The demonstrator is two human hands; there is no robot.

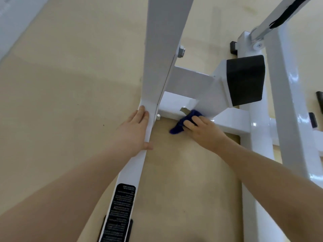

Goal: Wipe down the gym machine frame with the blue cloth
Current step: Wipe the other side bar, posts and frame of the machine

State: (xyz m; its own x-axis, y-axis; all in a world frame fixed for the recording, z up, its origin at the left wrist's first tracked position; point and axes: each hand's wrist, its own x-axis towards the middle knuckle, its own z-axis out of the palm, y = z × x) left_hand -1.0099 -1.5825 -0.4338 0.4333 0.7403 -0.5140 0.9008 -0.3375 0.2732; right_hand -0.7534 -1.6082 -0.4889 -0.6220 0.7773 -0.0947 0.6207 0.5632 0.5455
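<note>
Blue cloth (183, 123) sits bunched under the right hand (204, 131), whose fingers curl over it and press it onto a low white crossbar of the gym machine frame (176, 106) at frame centre. Left hand (135, 131) lies spread flat along the slanted white rail, likely bracing the body. A black pad (244, 80) sits upper right. No containers appear.
</note>
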